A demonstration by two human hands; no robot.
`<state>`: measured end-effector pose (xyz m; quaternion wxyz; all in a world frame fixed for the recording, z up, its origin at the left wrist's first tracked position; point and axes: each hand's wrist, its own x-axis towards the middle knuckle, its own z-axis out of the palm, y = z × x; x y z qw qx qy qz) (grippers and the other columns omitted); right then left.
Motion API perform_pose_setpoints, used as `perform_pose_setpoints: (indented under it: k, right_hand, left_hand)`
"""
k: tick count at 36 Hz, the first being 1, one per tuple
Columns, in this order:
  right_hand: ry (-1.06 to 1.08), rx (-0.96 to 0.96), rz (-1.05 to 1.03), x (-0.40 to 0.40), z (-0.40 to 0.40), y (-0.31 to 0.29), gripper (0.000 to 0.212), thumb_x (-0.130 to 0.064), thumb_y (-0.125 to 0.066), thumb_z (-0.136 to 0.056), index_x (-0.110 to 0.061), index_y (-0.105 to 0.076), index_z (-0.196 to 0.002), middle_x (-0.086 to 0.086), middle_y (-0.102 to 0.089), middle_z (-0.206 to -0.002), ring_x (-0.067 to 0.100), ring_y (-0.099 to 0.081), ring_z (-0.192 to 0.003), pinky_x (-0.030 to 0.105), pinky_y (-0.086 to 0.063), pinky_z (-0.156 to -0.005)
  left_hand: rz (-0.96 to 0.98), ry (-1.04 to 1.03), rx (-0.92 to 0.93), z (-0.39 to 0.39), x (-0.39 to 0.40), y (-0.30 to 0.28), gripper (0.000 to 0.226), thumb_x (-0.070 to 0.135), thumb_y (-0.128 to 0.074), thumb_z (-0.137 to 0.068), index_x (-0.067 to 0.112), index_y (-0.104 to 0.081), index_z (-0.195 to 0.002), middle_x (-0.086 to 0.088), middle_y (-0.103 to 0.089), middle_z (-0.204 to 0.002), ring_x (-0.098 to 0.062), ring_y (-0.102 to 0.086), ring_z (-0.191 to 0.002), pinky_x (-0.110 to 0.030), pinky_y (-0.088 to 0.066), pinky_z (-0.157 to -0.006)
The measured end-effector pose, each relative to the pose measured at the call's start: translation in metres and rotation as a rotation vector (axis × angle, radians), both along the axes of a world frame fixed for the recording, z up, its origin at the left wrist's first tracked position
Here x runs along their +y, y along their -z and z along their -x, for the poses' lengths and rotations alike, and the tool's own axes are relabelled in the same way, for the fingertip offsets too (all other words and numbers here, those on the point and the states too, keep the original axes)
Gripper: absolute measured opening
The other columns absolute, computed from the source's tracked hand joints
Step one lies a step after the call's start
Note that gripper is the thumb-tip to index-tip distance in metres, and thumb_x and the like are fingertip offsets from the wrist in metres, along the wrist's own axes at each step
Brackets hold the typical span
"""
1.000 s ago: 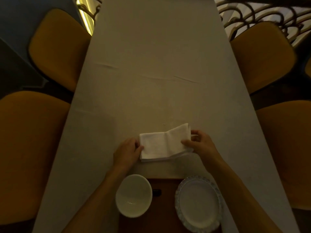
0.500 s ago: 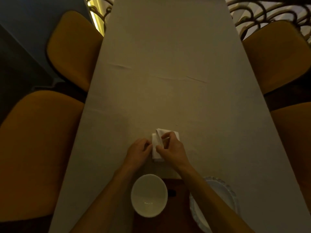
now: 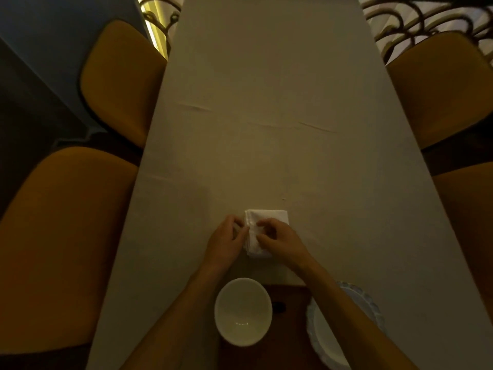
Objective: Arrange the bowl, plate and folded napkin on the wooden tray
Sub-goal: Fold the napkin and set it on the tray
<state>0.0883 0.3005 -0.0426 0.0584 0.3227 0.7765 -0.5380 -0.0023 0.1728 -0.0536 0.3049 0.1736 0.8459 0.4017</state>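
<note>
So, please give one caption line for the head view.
Both hands press a folded white napkin beyond bowl and plate.

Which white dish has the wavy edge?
The plate at the lower right, partly under the right arm. Its rim is scalloped, while the bowl beside it on the wooden tray has a smooth round rim.

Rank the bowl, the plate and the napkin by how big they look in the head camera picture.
1. Plate: probably the largest, though an arm covers part of it and the frame edge cuts it off.
2. Bowl: fully in view and nearest the camera, which flatters it.
3. Napkin: smallest, folded, partly under both hands.
</note>
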Motion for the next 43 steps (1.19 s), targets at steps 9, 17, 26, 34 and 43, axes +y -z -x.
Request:
perform_pose_setpoints:
  k: [9, 17, 26, 34, 43]
  right_hand:
    - [0.133, 0.016, -0.126, 0.028, -0.025, 0.008, 0.010, -0.025, -0.058, -0.094, -0.026, -0.059, -0.103, -0.007, -0.063, -0.083, 0.002, -0.062, -0.074, 0.010, -0.046, -0.052]
    - [-0.082, 0.008, -0.280, 0.028, -0.022, 0.009, 0.044, -0.015, -0.059, -0.091, -0.028, -0.054, -0.133, -0.004, -0.059, -0.078, 0.007, -0.055, -0.069, 0.016, -0.048, -0.065]
    - [-0.288, -0.089, -0.394, 0.041, -0.031, 0.010, 0.061, -0.026, -0.059, -0.094, -0.028, -0.030, -0.148, 0.017, -0.059, -0.121, 0.030, -0.057, -0.110, 0.037, -0.043, -0.096]
    - [0.045, 0.027, -0.256, 0.050, -0.044, 0.007, 0.040, -0.019, -0.071, -0.084, -0.025, -0.064, -0.123, -0.009, -0.056, -0.063, -0.004, -0.053, -0.054, 0.004, -0.041, -0.053]
    - [0.183, -0.160, -0.261, 0.061, -0.041, 0.014, 0.021, -0.032, -0.072, -0.084, -0.013, -0.076, -0.091, 0.002, -0.068, -0.076, 0.009, -0.056, -0.066, 0.023, -0.039, -0.063]
  left_hand:
    - [0.017, 0.161, 0.144, -0.004, -0.003, 0.008, 0.043, 0.047, -0.056, -0.089, 0.048, -0.041, -0.129, 0.001, -0.057, -0.123, -0.018, -0.057, -0.105, -0.041, -0.055, -0.090]
    - [0.042, 0.264, 0.175, 0.001, -0.009, 0.014, 0.061, 0.037, -0.065, -0.086, 0.042, -0.038, -0.140, -0.002, -0.054, -0.118, -0.019, -0.054, -0.103, -0.038, -0.052, -0.090]
    - [0.070, 0.268, 0.140, 0.004, -0.006, 0.008, 0.067, 0.032, -0.069, -0.083, 0.041, -0.038, -0.142, -0.002, -0.049, -0.098, -0.017, -0.049, -0.088, -0.030, -0.047, -0.079]
    - [0.026, 0.012, 0.055, 0.002, -0.001, 0.003, 0.035, 0.027, -0.078, -0.076, 0.025, -0.058, -0.104, 0.007, -0.054, -0.074, -0.011, -0.050, -0.065, -0.027, -0.044, -0.059]
    - [0.264, -0.009, -0.016, 0.002, 0.016, -0.002, 0.035, 0.048, -0.056, -0.089, 0.014, -0.063, -0.091, -0.011, -0.069, -0.098, -0.027, -0.062, -0.085, -0.038, -0.050, -0.074]
